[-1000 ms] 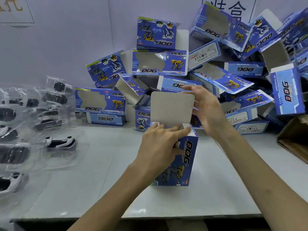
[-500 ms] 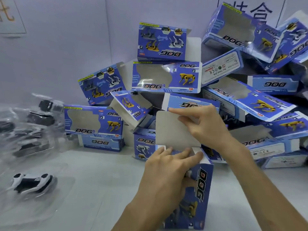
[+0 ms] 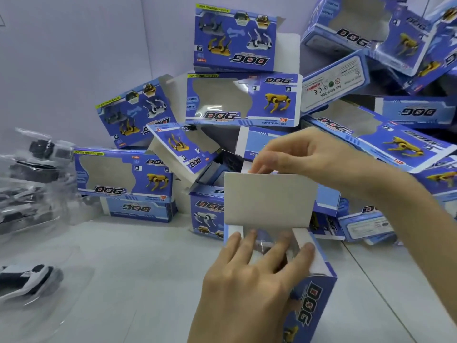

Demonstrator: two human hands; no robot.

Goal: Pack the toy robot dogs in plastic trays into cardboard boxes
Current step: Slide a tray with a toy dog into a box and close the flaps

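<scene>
A blue cardboard box (image 3: 310,306) marked DOG stands on end on the table in front of me. Its grey top flap (image 3: 269,200) stands upright. My right hand (image 3: 309,159) pinches the flap's upper edge from behind. My left hand (image 3: 249,278) lies over the box's open top, fingers spread and pressing on the clear plastic tray inside and the side flaps. The toy inside is mostly hidden. At the left lies a white and black toy robot dog (image 3: 24,280) in a clear plastic tray.
A tumbled heap of empty blue DOG boxes (image 3: 242,100) fills the back and right against the wall. More clear trays with toy dogs (image 3: 32,174) are stacked at the far left. The grey table (image 3: 138,263) shows between them.
The view has closed in on the box. My right hand has shifted to the flap's top edge, and my left hand's fingers have spread wider over the opening.
</scene>
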